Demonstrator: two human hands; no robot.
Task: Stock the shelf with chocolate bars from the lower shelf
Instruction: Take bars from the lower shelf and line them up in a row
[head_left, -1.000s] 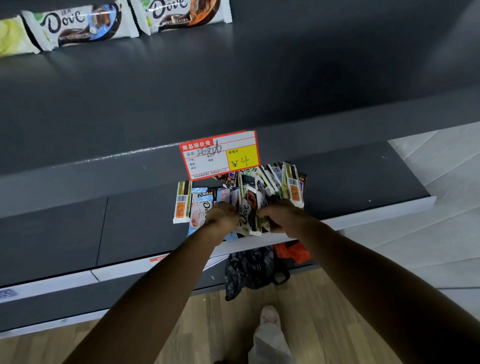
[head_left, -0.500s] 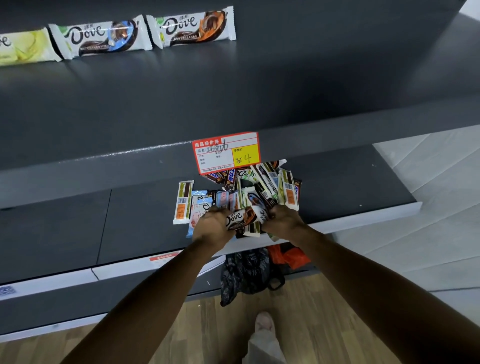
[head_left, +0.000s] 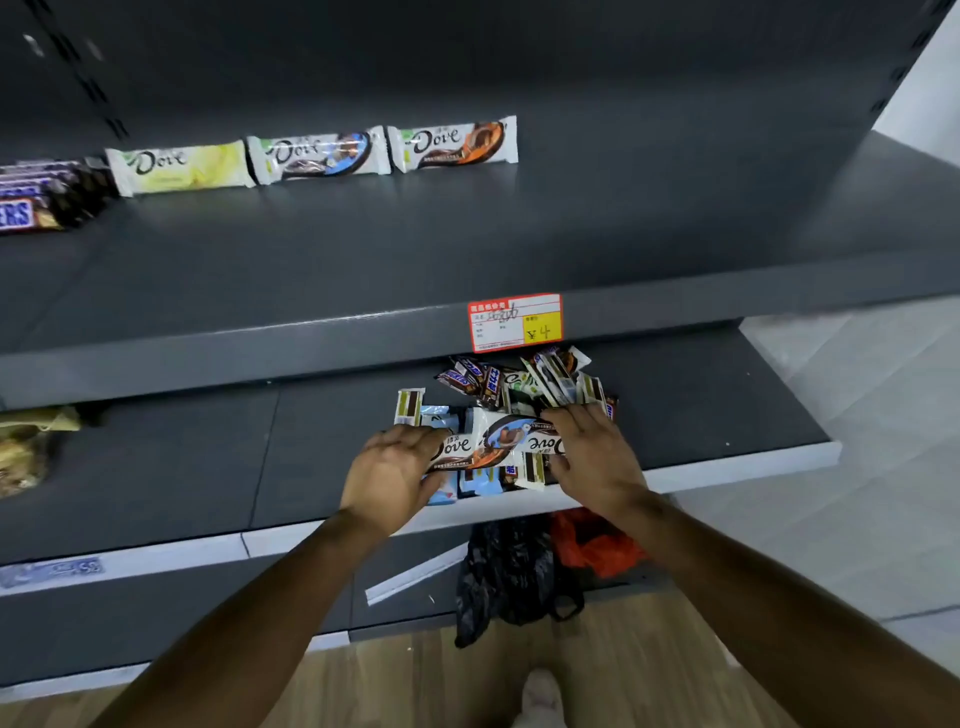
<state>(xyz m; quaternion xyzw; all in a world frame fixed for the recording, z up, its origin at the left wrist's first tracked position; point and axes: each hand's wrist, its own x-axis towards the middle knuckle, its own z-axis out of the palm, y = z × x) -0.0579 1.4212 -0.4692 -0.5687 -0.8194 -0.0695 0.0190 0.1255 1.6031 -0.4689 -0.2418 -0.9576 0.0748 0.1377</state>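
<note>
White-wrapped chocolate bar (head_left: 470, 448) lies atop the pile (head_left: 519, 387) on the lower shelf (head_left: 701, 410), left hand (head_left: 387, 470) pinching its end, right hand (head_left: 597, 460) with fingers spread flat alongside; a hasty lift risks dragging neighbouring bars off the edge.

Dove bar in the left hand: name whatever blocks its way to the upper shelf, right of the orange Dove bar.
Nothing visible does. The Dove bar, gripped by the left hand, lies atop the pile, forward of the lip of the upper shelf and its price tag; that stretch of shelf is bare.
</note>
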